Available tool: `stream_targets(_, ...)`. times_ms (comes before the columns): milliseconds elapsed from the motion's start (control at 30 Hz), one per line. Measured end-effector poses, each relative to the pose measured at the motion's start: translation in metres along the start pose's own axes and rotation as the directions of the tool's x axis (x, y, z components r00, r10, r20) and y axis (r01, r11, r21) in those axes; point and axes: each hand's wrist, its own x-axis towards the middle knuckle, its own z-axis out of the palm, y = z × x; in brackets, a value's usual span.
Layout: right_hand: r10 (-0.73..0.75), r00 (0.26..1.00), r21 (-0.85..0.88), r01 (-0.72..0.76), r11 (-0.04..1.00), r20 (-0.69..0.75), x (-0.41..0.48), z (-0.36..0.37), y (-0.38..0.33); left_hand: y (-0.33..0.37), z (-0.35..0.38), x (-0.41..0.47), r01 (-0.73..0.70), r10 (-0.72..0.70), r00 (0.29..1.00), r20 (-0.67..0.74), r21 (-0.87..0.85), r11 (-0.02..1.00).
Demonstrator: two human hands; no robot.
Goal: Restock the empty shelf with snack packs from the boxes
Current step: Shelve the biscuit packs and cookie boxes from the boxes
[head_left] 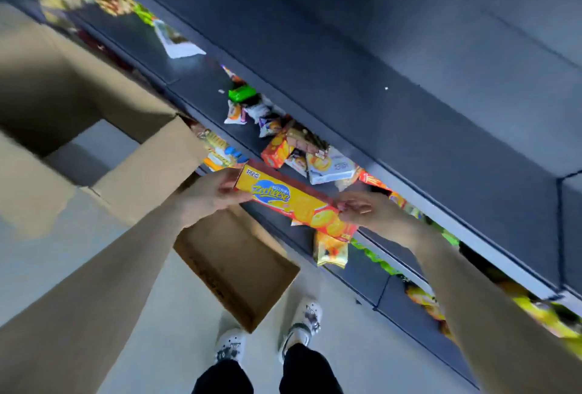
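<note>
Forearms stretch out: your left hand grips one end of the cracker box, your right hand pinches the other. Box is held lengthwise, prob. to square it w/ the shelf just beyond; carton sits below the grip.

Two hands, the left hand and the right hand; one long yellow cracker box; two white shoes, a left shoe and a right shoe; one big open cardboard box; one flat cardboard tray; at least three dark shelves; over ten loose snack packs, too jumbled and blurred for an exact count
</note>
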Motion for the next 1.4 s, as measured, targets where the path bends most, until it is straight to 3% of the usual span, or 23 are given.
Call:
stream_targets(200, 0.015, 0.956, -0.023, -0.023, 0.999, -0.292, -0.126, -0.061, -0.019, 0.107, 0.055, -0.010, -0.226, 0.201, 0.968, 0.148, 0.180, 0.957)
stream_targets(567, 0.021, 0.734, -0.049, -0.074, 0.996, -0.679, -0.367, -0.154, 0.031, 0.275, 0.241, -0.038, -0.582, 0.458, 0.785, 0.418, 0.243, 0.776)
stream_targets(867, 0.088, 0.545, -0.041, -0.220, 0.975, -0.833, -0.597, -0.197, 0.096, 0.356, 0.465, -0.112, -0.732, 0.549, 0.616, 0.565, 0.153, 0.664)
stream_targets(1067, 0.130, 0.435, -0.019, -0.322, 0.947, -0.891, -0.729, -0.216, 0.148, 0.381, 0.604, -0.164, -0.749, 0.563, 0.551, 0.616, 0.067, 0.659)
stream_targets(1267, 0.188, 0.290, 0.110, -0.264, 0.958, -0.938, -0.839, -0.233, 0.206, 0.401, 0.730, -0.211, -0.736, 0.541, 0.488, 0.685, -0.010, 0.677)
stream_targets(1400, 0.282, 0.164, 0.254, -0.175, 0.951, -0.945, -0.885, -0.248, 0.236, 0.418, 0.802, -0.229, -0.782, 0.539, 0.414, 0.733, -0.016, 0.622)
